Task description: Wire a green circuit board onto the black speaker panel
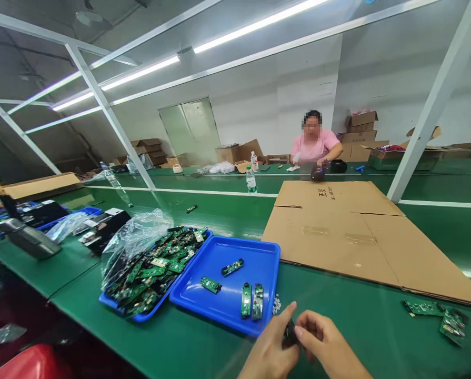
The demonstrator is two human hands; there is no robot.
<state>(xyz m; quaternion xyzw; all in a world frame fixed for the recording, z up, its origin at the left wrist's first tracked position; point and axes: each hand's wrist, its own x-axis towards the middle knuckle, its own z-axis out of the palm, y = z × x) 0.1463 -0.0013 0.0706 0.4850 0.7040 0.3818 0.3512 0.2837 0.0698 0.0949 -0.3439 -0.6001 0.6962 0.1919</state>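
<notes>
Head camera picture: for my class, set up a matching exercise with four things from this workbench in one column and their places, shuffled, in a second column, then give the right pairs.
Things
1. Flattened cardboard sheet
2. Four separate circuit boards
3. Heap of circuit boards
4. Small dark part

Places
A. Between the fingers of the left hand and right hand
B. Under a clear plastic bag
C. In the near blue tray
D. On the green bench, right of the trays

Pairs: 1-D, 2-C, 3-B, 4-A

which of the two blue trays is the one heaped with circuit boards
The left blue tray, partly under a clear plastic bag, is heaped with them. The right blue tray, nearer the hands, holds only four separate boards.
</notes>
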